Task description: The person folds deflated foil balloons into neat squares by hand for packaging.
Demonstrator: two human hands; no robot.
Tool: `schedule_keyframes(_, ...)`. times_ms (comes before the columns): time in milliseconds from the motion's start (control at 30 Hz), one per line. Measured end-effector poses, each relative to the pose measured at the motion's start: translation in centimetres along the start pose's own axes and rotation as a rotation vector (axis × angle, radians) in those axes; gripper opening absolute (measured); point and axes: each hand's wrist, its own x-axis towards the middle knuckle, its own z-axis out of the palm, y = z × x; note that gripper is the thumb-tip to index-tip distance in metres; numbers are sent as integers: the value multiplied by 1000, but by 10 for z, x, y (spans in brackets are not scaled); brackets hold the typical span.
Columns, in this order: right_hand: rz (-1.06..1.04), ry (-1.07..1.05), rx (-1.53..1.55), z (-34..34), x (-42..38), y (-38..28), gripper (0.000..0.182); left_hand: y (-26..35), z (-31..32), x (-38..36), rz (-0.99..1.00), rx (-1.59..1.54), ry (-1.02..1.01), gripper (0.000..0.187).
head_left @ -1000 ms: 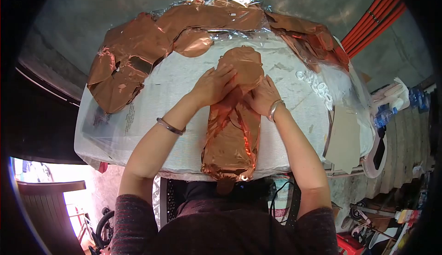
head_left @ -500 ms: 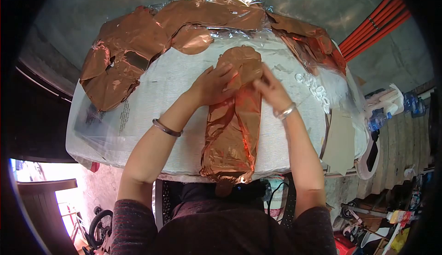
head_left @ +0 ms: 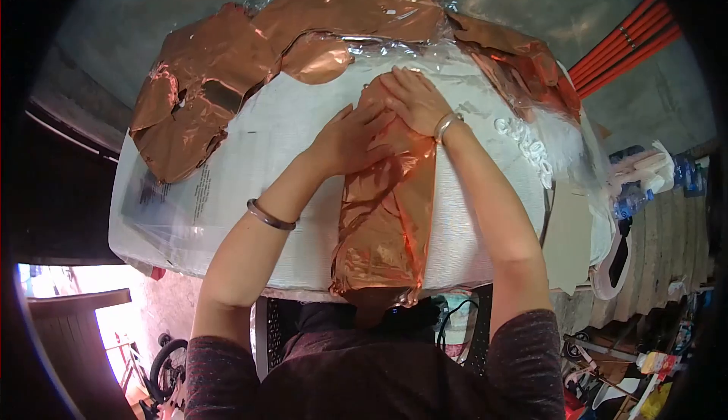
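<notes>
Copper-coloured foil balloon piece, one long creased shape [head_left: 379, 249], lies down the middle of the white-covered table [head_left: 470, 249], its near end reaching the near edge; one grey-brown card [head_left: 569, 230] lies near right. Around the left wrist sits one dark bangle [head_left: 271, 214]. The left hand [head_left: 350, 141] rests palm down on the piece's left side, fingers spread and clamped on nothing, so its best use seems to be as a light, flat weight. To the right lie several white rings [head_left: 527, 147], too overlapped to count. One silver bangle [head_left: 447, 126] circles the right wrist; the right hand [head_left: 415, 105] lies flat across the rounded far end, its fingers extended and gripping nothing. Whether the two hands touch, I cannot tell. Good pressing here probably means broad, even palm strokes outward from the middle, with little fingertip force, since thin film could crease or tear. Beyond, one small rounded piece [head_left: 317, 62] lies beside the left foil pile [head_left: 227, 48]; with the right foil pile [head_left: 523, 64], that makes two side piles, their layers uncountable. Farthest right runs one bundle of orange tubes [head_left: 626, 45].
</notes>
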Motion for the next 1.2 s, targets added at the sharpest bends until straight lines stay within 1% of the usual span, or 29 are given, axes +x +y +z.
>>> schedule_keyframes(67,-1,-19,-10,3,1,3,55,-1,3,-1,16,-14,48,60)
schedule_keyframes(133,-3,-33,-18,6,-1,2,56,0,4,-2,1,-6,49,58)
schedule_keyframes(200,37,-21,-32,6,-1,3,58,4,0,-5,-2,18,65,57)
schedule_keyframes(233,38,-39,-42,6,0,3,60,7,-3,-8,-14,3,42,56)
schedule_keyframes(300,32,-36,-43,4,1,3,58,12,-13,-15,-42,-5,15,55)
schedule_keyframes(367,50,-61,-41,3,0,0,57,19,-22,-27,-8,50,-51,55)
schedule_keyframes(400,36,-62,-29,3,-1,-1,57,22,-24,-37,-24,55,-57,55)
schedule_keyframes(467,56,-66,-45,0,1,-2,58,27,-33,-53,12,123,-58,53)
schedule_keyframes(500,42,-35,-38,6,2,1,59,32,-39,-58,5,137,-57,53)
schedule_keyframes(600,63,-74,-29,-1,2,-3,61,68,-55,-74,-62,234,-86,52)
schedule_keyframes(667,51,-92,-56,0,1,-4,61,107,-63,-66,-398,247,-265,55)
schedule_keyframes(700,49,-106,-90,-2,3,-2,62,119,-67,-62,-434,168,-321,58)
schedule_keyframes(733,40,-74,-101,-6,7,-1,62,128,-63,-60,-435,192,-296,58)
schedule_keyframes(800,69,-88,15,-3,3,-3,63,141,-38,-65,-466,452,-153,55)
schedule_keyframes(833,78,-91,5,-2,3,-3,63,138,-25,-64,-437,530,-31,43)
schedule_keyframes(867,72,-98,11,-1,1,-4,63,135,-13,-63,-445,528,-38,43)
schedule_keyframes(933,62,-81,-12,1,4,-1,63,128,-9,-55,-485,702,-12,42)
schedule_keyframes(967,53,-90,-5,3,3,0,63,129,-7,-58,-495,700,-22,42)
schedule_keyframes(1033,67,-73,22,1,4,0,64,132,-14,-64,-524,562,-24,36)
schedule_keyframes(1200,48,-51,-5,3,6,1,63,151,-26,-101,-518,585,-83,30)
